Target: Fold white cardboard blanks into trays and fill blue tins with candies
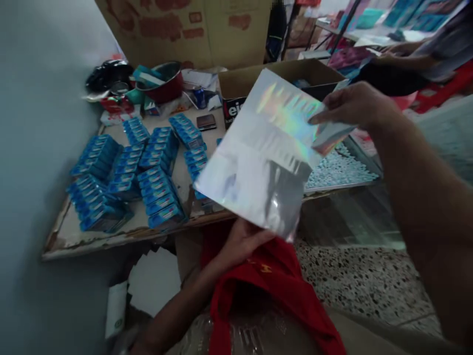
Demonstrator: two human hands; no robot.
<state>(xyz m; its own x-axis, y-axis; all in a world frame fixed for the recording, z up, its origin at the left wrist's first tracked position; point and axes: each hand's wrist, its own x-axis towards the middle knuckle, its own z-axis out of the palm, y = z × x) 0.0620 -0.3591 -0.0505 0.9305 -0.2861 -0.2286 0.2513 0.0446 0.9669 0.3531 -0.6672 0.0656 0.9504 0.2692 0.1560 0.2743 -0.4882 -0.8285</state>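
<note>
A shiny silver sheet (254, 153) with rainbow reflections is held up, tilted, over the table's front edge. My left hand (244, 244) grips its lower edge, thumb on the near side and the other fingers hidden behind. At the upper right, the fingers of my right hand (351, 106) pinch the sheet's side, where a bent, reflective flap hangs below them. Whether that flap belongs to the same sheet I cannot tell. Left of the sheet, blue small boxes (160, 197) stand in several rows on the table (129, 236).
Behind the sheet is an open carton (318, 74). A tray of small pale pieces (340, 170) lies to the right. A red pot (166, 84) and a dark wallet-like item (206, 122) sit farther back. A red apron (266, 276) covers my lap. Another person's arm (410, 59) is at far right.
</note>
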